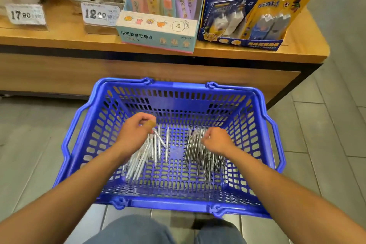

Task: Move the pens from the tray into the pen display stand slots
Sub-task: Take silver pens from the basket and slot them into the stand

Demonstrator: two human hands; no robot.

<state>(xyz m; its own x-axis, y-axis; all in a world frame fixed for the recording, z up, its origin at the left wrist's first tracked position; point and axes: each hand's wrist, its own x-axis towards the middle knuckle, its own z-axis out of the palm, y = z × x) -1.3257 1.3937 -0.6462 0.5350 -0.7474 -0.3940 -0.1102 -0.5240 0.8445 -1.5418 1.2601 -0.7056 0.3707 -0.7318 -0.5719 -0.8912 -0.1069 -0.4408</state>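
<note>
Item: pens point(142, 156), 2 loose heaps in blue basket point(255, 125). Left hand point(134, 132) pinches several; right hand point(215, 140) curled on others (grip unclear). Risk: slim barrels slipping, scattering through mesh.

Bright, even light; wide-angle edge distortion.
</note>
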